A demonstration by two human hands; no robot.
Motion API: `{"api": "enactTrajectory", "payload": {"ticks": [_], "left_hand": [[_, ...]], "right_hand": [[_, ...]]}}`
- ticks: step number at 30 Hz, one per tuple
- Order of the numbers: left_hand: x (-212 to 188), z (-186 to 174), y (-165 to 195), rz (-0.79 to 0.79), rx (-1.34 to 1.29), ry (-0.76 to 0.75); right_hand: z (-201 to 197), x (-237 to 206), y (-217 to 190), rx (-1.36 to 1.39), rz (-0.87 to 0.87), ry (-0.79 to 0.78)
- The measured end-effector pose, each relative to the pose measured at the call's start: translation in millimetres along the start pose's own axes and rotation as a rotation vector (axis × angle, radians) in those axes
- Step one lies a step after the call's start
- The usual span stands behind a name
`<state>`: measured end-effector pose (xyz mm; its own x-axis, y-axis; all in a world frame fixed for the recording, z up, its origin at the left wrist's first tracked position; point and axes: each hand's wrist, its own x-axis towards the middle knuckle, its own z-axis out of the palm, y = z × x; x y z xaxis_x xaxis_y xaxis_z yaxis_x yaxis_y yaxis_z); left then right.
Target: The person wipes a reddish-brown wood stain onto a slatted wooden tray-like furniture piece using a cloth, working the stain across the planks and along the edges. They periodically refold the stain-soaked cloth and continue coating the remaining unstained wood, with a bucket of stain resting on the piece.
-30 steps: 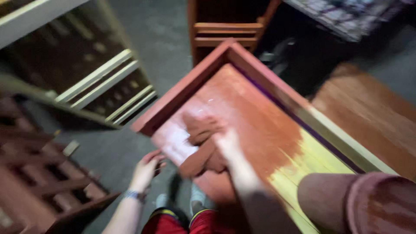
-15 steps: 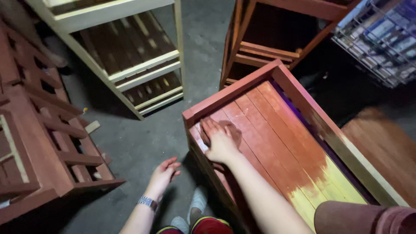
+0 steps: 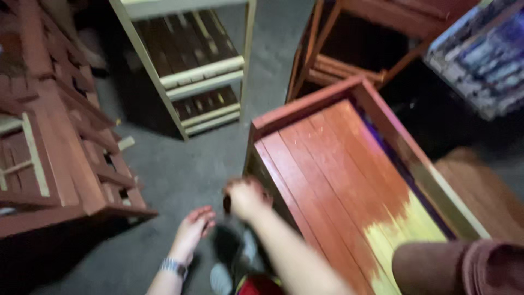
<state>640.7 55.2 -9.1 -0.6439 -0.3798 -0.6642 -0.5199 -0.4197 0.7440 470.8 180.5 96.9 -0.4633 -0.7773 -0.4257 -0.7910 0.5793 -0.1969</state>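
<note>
view: head camera, looking down; only one view supplied
right hand [image 3: 246, 198]: closed into a fist at the near left corner of the red-brown stained slatted wooden tray [image 3: 349, 180]; something dark is seen under the fist, probably the staining rag, but blurred, so it cannot be told for sure what is gripped
left hand [image 3: 192, 229]: fingers loosely spread, nothing held; hung over the grey concrete floor [image 3: 180, 164], just left of the right hand; a watch band is worn at the wrist
tray state: most slats coated red-brown; a bare yellow patch [image 3: 415, 229] is left at the near right end, well apart from the fist
surroundings: pale unpainted wooden shelf rack [image 3: 191, 71] stood behind; red-stained slatted frame [image 3: 65, 142] laid at left; another red-brown rack [image 3: 355, 54] behind the tray; blue-grey crate [image 3: 480, 54] top right; feet in dark shoes [image 3: 229, 257] seen below the hands
risk: wet stain may be smeared or dripped onto floor and shoes, judged from the fist being off the slats over the tray edge; the yellow patch may be missed if wiping is kept to the far end; fresh coat may be marked by the forearm passing low over it
change from earlier frame: half a second ago the right hand was pressed flat on the slats near the corner; now it is pulled back off the surface to the edge; the left hand is much where it was; camera tilted slightly
</note>
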Motion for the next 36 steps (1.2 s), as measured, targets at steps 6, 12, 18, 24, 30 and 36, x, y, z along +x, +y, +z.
{"api": "enactTrajectory", "payload": {"ticks": [6, 12, 18, 24, 30, 36], "left_hand": [[-9, -24, -10, 0.295, -0.083, 0.056], [-50, -3, 33, -0.077, -0.528, -0.039], [-58, 52, 99, -0.138, -0.902, -0.41], [5, 78, 131, 0.042, -0.909, -0.189], [85, 119, 147, 0.178, -0.772, 0.008], [136, 171, 168, 0.264, -0.305, 0.304]], "right_hand": [[41, -20, -22, 1.488, 0.06, 0.341], [-1, -55, -48, 2.263, -0.183, 0.302], [-27, -61, -14, 2.101, -0.208, 0.367], [-35, -30, 79, 1.218, 0.229, 0.781], [-111, 5, 132, 0.477, 0.059, 0.966], [-160, 15, 118, 0.071, 0.105, 0.758]]}}
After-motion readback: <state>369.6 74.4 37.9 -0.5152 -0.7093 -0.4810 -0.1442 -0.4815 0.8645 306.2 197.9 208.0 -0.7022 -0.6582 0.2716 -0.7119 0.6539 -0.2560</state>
